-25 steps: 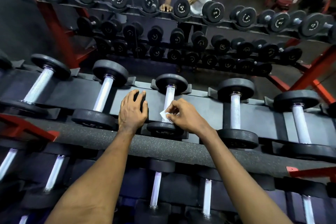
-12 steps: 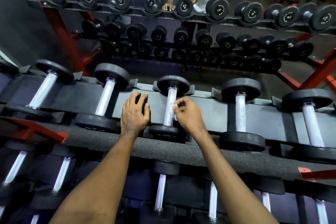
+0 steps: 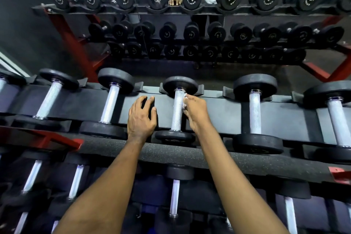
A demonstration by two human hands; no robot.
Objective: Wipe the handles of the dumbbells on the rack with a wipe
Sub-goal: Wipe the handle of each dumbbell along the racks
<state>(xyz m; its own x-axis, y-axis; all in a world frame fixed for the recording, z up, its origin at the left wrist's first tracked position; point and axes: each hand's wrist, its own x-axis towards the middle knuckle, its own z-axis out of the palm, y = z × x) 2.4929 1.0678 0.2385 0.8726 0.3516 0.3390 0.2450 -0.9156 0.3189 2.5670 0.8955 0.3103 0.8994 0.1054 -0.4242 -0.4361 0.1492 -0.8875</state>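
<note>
On the rack's (image 3: 218, 114) top shelf: middle dumbbell (image 3: 177, 114), handle under work. My right hand (image 3: 196, 113) pinches the wipe (image 3: 184, 100) against the handle's right side, now up by the far head; a second ago it sat at the near head. One full pass made, I judge; next handle due. Left hand (image 3: 141, 118) rests on the rack, fingers loose, holding nothing.

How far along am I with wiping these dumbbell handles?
Done: nothing shows which handles are already wiped. In hand: your right hand holds the white wipe against the far end of the middle dumbbell's handle, while your left hand rests on the rack. Left: likely that handle's near part, plus possibly its neighbours and the lower row.
</note>
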